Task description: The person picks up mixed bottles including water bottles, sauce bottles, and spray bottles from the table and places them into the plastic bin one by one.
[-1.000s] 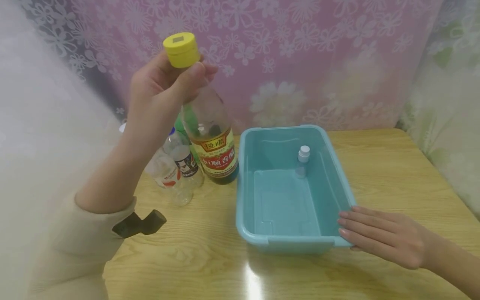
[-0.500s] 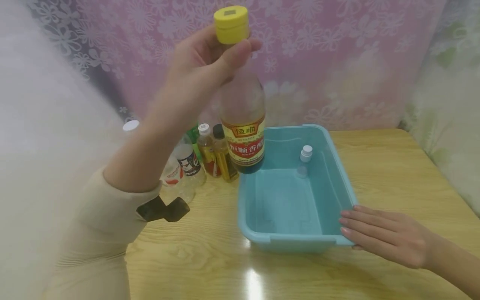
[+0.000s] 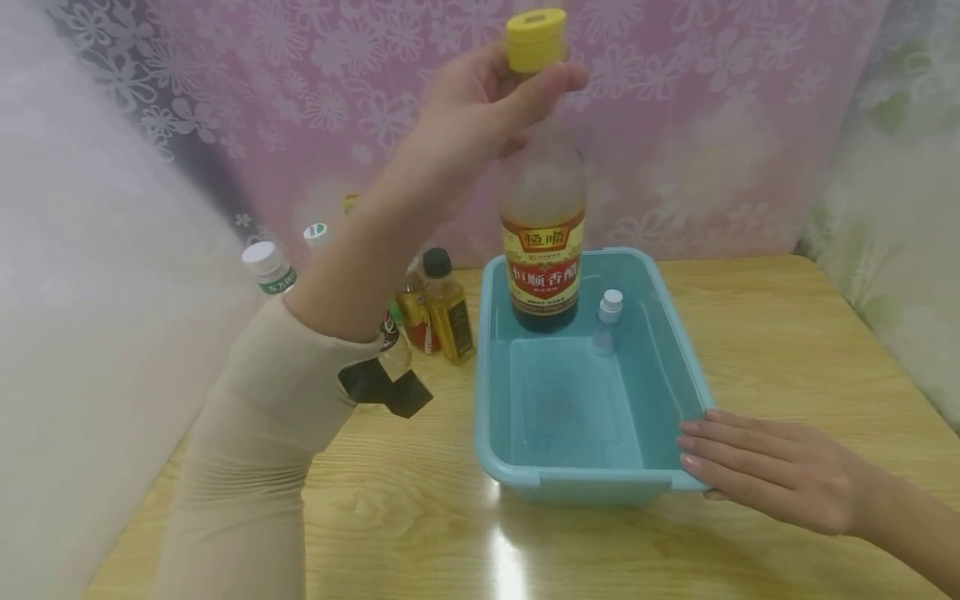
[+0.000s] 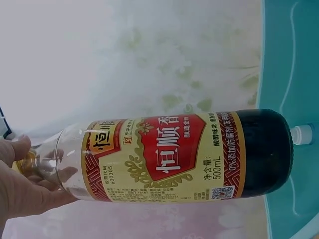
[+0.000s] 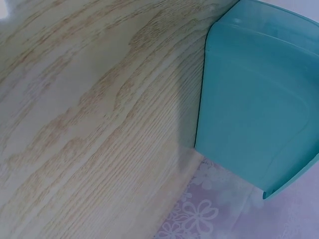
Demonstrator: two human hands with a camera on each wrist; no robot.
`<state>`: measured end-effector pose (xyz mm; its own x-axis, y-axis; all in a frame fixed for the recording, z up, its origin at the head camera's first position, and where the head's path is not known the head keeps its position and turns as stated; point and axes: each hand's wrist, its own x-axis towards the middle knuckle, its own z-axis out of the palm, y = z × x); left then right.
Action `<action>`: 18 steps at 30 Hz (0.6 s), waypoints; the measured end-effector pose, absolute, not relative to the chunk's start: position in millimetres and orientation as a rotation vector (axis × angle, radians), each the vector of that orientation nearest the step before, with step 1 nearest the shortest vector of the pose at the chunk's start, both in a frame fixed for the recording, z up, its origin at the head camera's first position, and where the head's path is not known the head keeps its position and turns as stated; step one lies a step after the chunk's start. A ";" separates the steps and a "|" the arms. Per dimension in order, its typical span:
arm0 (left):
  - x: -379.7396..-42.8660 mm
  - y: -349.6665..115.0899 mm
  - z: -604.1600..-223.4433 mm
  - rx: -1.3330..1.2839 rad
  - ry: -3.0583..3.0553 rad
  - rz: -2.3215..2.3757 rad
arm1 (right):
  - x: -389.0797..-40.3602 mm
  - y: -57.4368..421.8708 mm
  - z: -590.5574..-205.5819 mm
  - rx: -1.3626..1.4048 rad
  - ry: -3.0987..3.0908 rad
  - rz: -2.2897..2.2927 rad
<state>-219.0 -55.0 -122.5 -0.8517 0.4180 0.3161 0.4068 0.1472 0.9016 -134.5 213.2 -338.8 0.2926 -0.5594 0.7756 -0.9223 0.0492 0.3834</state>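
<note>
By its neck, just below the yellow cap, my left hand (image 3: 491, 108) grips a glass vinegar bottle (image 3: 543, 262). The bottle hangs upright over the far left part of a teal plastic bin (image 3: 600, 482), its dark base below the far rim in the head view. The left wrist view shows the label and dark liquid of the vinegar bottle (image 4: 169, 154) up close. My right hand (image 3: 780, 471) rests on the bin's near right corner with straight fingers; its thumb is mostly hidden. Inside the bin, a small clear bottle with a white cap (image 3: 609, 317) stands at the far right.
Several bottles stand left of the bin, including a black-capped amber bottle (image 3: 450, 312) and a white-capped bottle (image 3: 266, 265); my left forearm hides some. The wooden table (image 3: 420, 517) meets a pink flowered backdrop (image 3: 675, 125) behind.
My left hand has carried the vinegar bottle up and to the right, from beside the bin to over it. The bottles behind it have come into sight. My right hand has stayed on the rim.
</note>
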 end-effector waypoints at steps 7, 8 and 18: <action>-232.3 -41.1 -132.8 0.909 2.449 1.623 | -134.2 215.4 -339.1 1.631 -1.403 0.494; -235.1 -38.8 -134.9 0.905 2.462 1.595 | -134.4 215.6 -339.6 1.630 -1.401 0.491; -261.7 -26.8 -162.7 0.827 2.457 1.499 | -135.4 218.8 -343.1 1.636 -1.427 0.484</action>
